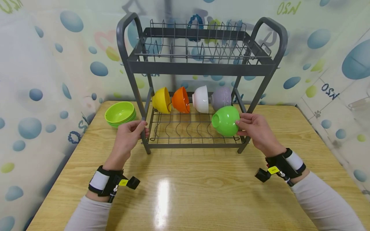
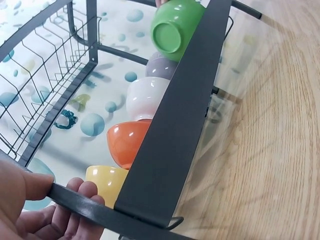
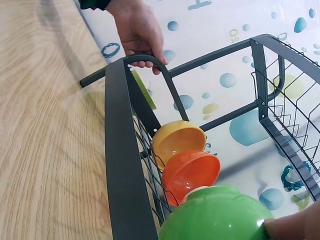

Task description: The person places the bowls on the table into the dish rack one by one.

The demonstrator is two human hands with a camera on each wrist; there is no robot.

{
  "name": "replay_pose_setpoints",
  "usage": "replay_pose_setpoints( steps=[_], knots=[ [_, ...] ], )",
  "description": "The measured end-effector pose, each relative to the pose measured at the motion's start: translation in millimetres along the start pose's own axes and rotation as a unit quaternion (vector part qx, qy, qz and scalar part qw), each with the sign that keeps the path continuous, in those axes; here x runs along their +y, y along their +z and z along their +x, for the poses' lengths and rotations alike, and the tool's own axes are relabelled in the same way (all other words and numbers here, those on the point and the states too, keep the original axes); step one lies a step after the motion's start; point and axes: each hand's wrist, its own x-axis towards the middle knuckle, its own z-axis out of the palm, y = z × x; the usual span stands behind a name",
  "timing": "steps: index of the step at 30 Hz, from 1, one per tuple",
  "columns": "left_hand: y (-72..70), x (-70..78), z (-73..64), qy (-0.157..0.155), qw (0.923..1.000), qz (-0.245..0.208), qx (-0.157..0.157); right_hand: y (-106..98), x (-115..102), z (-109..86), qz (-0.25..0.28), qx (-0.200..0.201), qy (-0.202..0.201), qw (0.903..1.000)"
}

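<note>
My right hand [image 1: 260,133] holds a bright green bowl [image 1: 225,122], thumb and fingers at its rim. The bowl is tilted on its side, base turned left, over the right front of the dish rack's [image 1: 202,69] lower shelf. With thumb and curled fingers, my left hand [image 1: 128,138] grips the rack's left front leg [image 2: 80,202]. Along the back of that shelf stand a yellow bowl [image 1: 159,100], an orange bowl [image 1: 180,100], a white bowl [image 1: 200,99] and a purple bowl [image 1: 222,98], all on their sides. The green bowl partly covers the purple one.
Nested green bowls [image 1: 119,113] stand on the wooden table [image 1: 188,179], left of the rack. Wire slots line the rack's upper tier [image 1: 199,48]. A wall covering [image 1: 69,64] with blue and green spots closes off the back and sides.
</note>
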Motion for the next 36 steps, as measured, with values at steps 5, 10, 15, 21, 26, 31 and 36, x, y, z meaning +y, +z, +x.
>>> replay_pose_setpoints(
  steps=[5,10,15,21,26,31,36],
  knots=[
    [-0.2,0.1,-0.5,0.003,1.0,-0.005,-0.005,0,2,0.1,-0.02,0.006,0.002,0.9998],
    [-0.5,-0.9,-0.5,0.006,0.9999,-0.005,-0.007,2,3,1.9,-0.045,0.018,0.002,0.9988],
    [-0.7,-2.3,-0.3,0.007,0.9999,-0.005,-0.008,4,4,4.0,-0.068,0.03,0.005,0.9972],
    [-0.8,-2.5,-0.3,0.004,0.9999,-0.005,-0.008,8,2,4.3,-0.094,0.04,0.002,0.9948],
    [-0.7,-2.1,0.5,0.002,1.0,-0.003,-0.008,10,1,3.9,-0.129,0.049,-0.01,0.9904],
    [0.1,-1.3,1.4,-0.001,1.0,-0.006,-0.008,13,4,6.0,-0.17,0.061,-0.032,0.9829],
    [0.6,-1.0,1.8,-0.001,1.0,-0.004,-0.005,15,5,8.1,-0.214,0.076,-0.059,0.972]
  ],
)
